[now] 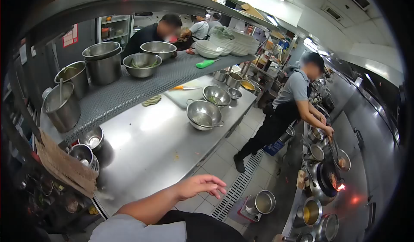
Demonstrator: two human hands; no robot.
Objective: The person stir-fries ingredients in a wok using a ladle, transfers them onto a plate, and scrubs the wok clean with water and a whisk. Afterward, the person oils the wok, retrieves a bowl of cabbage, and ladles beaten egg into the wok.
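My left hand (202, 187) reaches out over the floor, just past the near edge of the steel worktable (142, 156). Its fingers are loosely bent and apart, with nothing in them. Below it, a steel pot (265, 202) stands low over the floor drain grate (235, 189). At the bottom edge shows a sliver of what looks like my right hand (278, 238), beside a dark handle by the stove. Its fingers are cut off, so its grip is unclear. Nearby on the stove are a pot of yellow liquid (311, 212) and another steel pot (329, 227).
A co-worker (293, 99) holds a ladle and pan at the stove, by a wok (323, 179) with a flame (341, 187). Steel colanders (204, 114) and a knife (184, 87) lie on the worktable. Above it, a shelf (172, 76) bears pots, bowls and a green-handled knife (207, 63).
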